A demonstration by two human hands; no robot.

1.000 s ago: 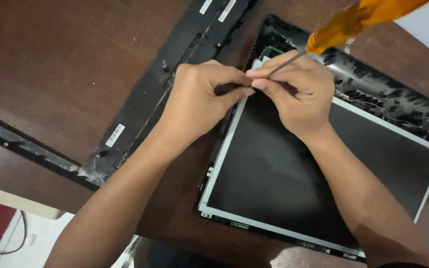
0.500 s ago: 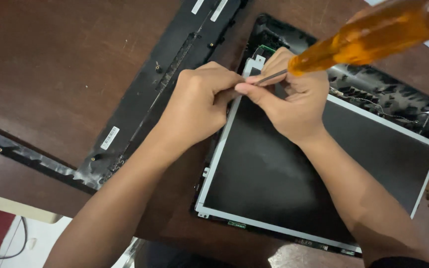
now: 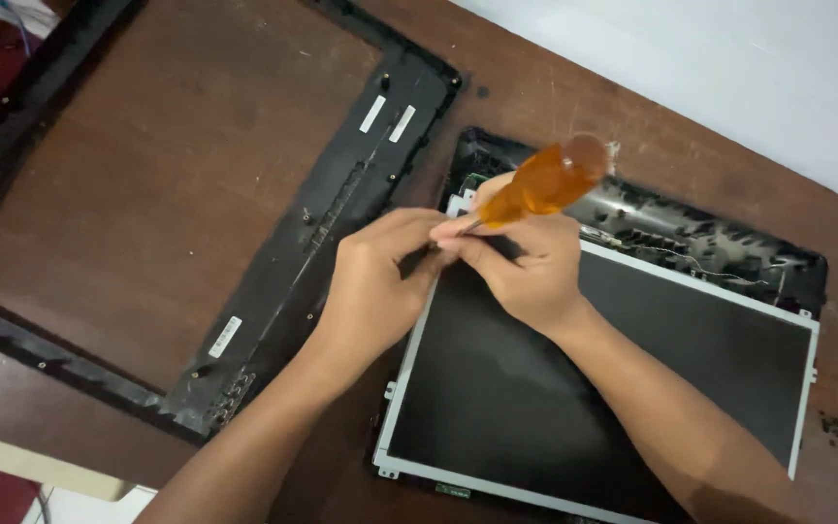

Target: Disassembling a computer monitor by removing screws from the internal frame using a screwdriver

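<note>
A dark laptop screen panel [image 3: 574, 388] with a silver metal frame lies in its black back cover [image 3: 729, 243] on a brown wooden table [image 3: 147, 194]. My right hand [image 3: 526, 267] grips a screwdriver with an orange see-through handle [image 3: 545, 182]; its tip points down at the panel's top left corner. My left hand [image 3: 380, 281] is closed beside it, fingers pinched at the same corner, touching the right hand. What the left fingers pinch is hidden.
A black plastic screen bezel [image 3: 341, 194] lies flat to the left of the panel, with white stickers on it. A pale wall [image 3: 729, 58] runs along the table's far edge. The table's near edge is at the lower left.
The view has shifted, so the bezel and wall show more. The screwdriver handle has tipped more upright over the panel's corner. Both hands stay together at that corner.
</note>
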